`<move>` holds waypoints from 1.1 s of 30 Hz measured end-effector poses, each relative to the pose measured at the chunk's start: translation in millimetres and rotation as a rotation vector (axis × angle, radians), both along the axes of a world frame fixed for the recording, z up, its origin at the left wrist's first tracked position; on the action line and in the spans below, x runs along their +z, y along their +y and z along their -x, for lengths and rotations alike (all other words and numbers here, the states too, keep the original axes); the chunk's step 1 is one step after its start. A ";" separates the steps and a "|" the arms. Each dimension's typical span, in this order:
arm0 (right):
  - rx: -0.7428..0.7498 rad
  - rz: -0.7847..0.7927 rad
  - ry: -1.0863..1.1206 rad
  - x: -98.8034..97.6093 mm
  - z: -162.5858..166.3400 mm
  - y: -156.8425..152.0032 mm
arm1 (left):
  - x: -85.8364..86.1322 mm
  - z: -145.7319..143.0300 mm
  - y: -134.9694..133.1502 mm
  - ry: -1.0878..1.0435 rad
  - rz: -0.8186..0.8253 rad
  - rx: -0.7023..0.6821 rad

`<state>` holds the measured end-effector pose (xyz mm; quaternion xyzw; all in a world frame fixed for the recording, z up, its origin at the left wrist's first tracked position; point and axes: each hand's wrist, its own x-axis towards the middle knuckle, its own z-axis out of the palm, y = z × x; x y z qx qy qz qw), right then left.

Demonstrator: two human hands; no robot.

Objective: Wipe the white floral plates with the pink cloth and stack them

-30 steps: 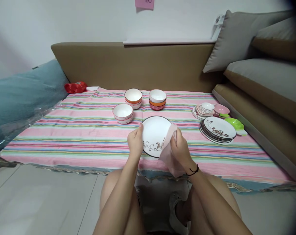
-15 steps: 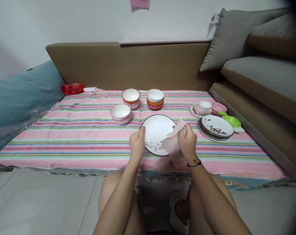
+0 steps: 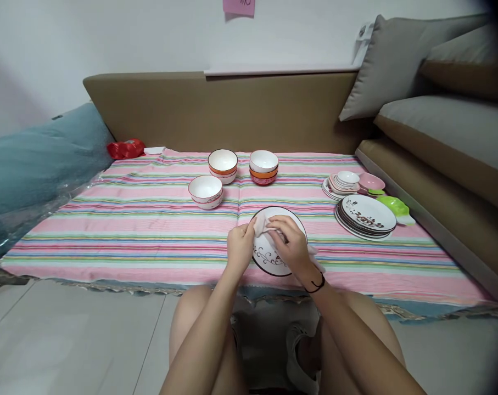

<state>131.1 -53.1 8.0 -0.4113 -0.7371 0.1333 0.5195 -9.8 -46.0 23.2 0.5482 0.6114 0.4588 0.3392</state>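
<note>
A round white plate (image 3: 269, 259) with a dark rim and brown floral pattern is held in front of me near the sofa's front edge. My left hand (image 3: 241, 244) grips its left rim, thumb on the upper side. A pale pink cloth (image 3: 262, 224) is bunched in my right hand (image 3: 289, 241), which lies over the plate's face, fingers curled toward my left thumb. Part of the cloth shows below my right palm, at the plate's right side.
Behind the plate stand stacked bowls (image 3: 206, 192), more bowls (image 3: 223, 164) and a third bowl stack (image 3: 264, 167). To the right are stacked plates (image 3: 368, 215), small dishes (image 3: 347, 178) and a green dish (image 3: 393, 206). A red bundle (image 3: 126, 148) lies far left on the striped cloth (image 3: 121, 230).
My right hand has moved left with the cloth, from the plate's right rim across its face toward my left thumb. The plate now sits slightly lower and farther right in view.
</note>
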 end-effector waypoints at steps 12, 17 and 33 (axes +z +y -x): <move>0.103 -0.060 -0.326 6.1 1.0 -15.2 | 4.1 15.4 4.0 -0.221 0.000 0.213; -0.052 -0.083 -0.308 3.5 0.8 -0.9 | 1.5 0.3 -5.1 -0.118 -0.001 0.081; 0.194 -0.019 -0.227 3.9 7.8 -12.6 | 3.6 4.2 -7.2 -0.156 -0.021 0.222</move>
